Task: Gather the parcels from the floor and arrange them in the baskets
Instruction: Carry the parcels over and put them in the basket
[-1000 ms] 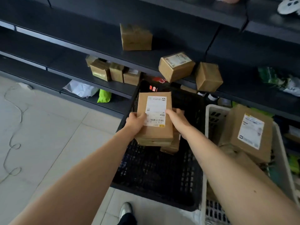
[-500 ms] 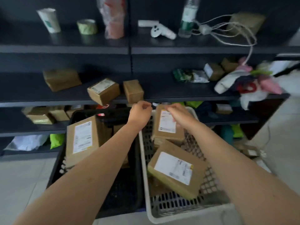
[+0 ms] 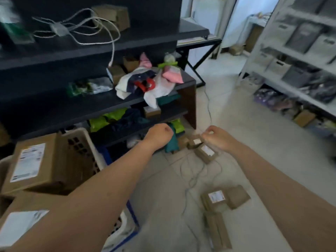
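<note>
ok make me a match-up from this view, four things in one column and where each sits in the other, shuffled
Things:
1. big labelled parcel
2. white cable
3. red tape holder
4. small labelled parcel

Places:
A. floor, under the right hand
B. white basket
C. top of the black shelf
D. on the clothes pile

Pairs: 1-B, 2-C, 3-D, 4-A

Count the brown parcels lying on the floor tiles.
5, perhaps more. Two labelled parcels lie by the right hand. Nearer: a labelled one, a plain one beside it, another below. The blurry pile by the shelf may hide others.
</note>
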Tool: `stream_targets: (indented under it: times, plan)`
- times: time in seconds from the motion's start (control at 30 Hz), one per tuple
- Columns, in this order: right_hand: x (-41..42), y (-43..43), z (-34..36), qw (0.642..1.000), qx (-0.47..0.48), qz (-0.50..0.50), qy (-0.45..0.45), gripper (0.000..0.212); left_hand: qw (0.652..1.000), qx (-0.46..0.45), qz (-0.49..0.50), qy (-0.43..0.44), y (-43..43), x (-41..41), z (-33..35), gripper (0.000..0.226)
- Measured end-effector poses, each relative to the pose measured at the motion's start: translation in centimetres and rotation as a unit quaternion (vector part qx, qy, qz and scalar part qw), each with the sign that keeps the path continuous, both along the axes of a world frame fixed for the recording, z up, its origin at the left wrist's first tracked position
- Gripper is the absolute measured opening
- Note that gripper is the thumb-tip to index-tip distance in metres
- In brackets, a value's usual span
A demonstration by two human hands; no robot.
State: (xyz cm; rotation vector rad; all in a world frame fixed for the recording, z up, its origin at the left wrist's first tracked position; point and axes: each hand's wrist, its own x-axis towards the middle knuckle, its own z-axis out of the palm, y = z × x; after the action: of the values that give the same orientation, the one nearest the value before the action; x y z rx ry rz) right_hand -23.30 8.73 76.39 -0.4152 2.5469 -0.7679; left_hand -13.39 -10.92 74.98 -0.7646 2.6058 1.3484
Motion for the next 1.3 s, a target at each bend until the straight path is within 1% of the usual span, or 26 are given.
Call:
stream_targets:
  times: [0.07,0.17,0.23,0.33,0.4,0.5,0.57,0.6,0.67,0.77,0.87,0.97,1.1,1.17,1.2,1.27,1.3]
  plan:
    - [-3.5,2.1,-1.9,1.000,0.008,-0.005,-0.009,0.028,1.000,-0.009,-0.028,-0.008,1.6,-4.4,-1.1,0.037]
    - [-8.8,3.7,-5.3,0.999,0.013,-0.025,-0.025,0.027,0.999,-0.007,-0.045,-0.017,2.6,-11.0,-3.7,0.034]
    - [-12.5,4.1,-7.5,0.998,0.023,-0.044,-0.047,0.031,0.998,-0.009,-0.053,-0.024,2.6,-15.5,-6.0,0.027]
    - [-19.0,4.1,-11.1,0.994,0.033,-0.072,-0.071,0.026,0.996,-0.021,-0.073,-0.048,1.8,-23.2,-10.0,0.018]
    - [-23.8,4.0,-13.6,0.991,0.045,-0.093,-0.085,0.025,0.994,-0.024,-0.085,-0.069,1.4,-28.5,-13.1,0.020]
    - [-30.9,3.7,-18.2,0.984,0.062,-0.123,-0.112,0.023,0.989,-0.021,-0.091,-0.118,1.3,-35.5,-18.6,0.034]
    - [-34.7,3.3,-21.8,0.981,0.073,-0.129,-0.125,0.024,0.985,-0.012,-0.085,-0.147,1.3,-39.2,-22.9,0.039]
    - [-36.5,3.0,-23.7,0.980,0.080,-0.125,-0.131,0.025,0.985,-0.010,-0.087,-0.150,1.3,-40.9,-25.0,0.038]
    - [-39.7,2.4,-28.0,0.978,0.088,-0.117,-0.146,0.027,0.985,-0.008,-0.095,-0.147,1.3,-44.1,-29.2,0.030]
    - [-43.6,1.0,-34.8,0.978,0.080,-0.101,-0.162,0.023,0.981,-0.019,-0.101,-0.164,1.2,-47.9,-35.9,0.015]
    - [-46.5,-0.5,-43.0,0.975,0.091,-0.069,-0.188,0.031,0.979,-0.012,-0.080,-0.186,0.6,-50.6,-43.5,0.018]
    - [-48.5,-2.4,-50.8,0.968,0.124,-0.044,-0.215,0.034,0.975,-0.030,-0.080,-0.204,-0.7,-52.2,-50.5,0.023]
    - [-50.7,-5.4,-62.5,0.965,0.114,-0.010,-0.235,0.039,0.971,-0.051,-0.086,-0.216,-3.4,-54.7,-62.0,0.017]
    - [-51.1,-6.9,-67.5,0.965,0.106,0.002,-0.240,0.041,0.970,-0.053,-0.080,-0.224,-4.7,-55.9,-67.0,0.024]
    - [-51.1,-7.5,-69.8,0.965,0.102,0.000,-0.242,0.042,0.969,-0.050,-0.073,-0.231,-5.3,-56.3,-68.9,0.026]
    - [-51.0,-8.9,-73.9,0.963,0.096,-0.007,-0.251,0.043,0.966,-0.041,-0.050,-0.251,-6.4,-57.0,-72.4,0.012]
    - [-50.9,-9.4,-75.7,0.962,0.097,-0.009,-0.256,0.043,0.965,-0.048,-0.041,-0.255,-6.9,-57.3,-74.1,0.020]
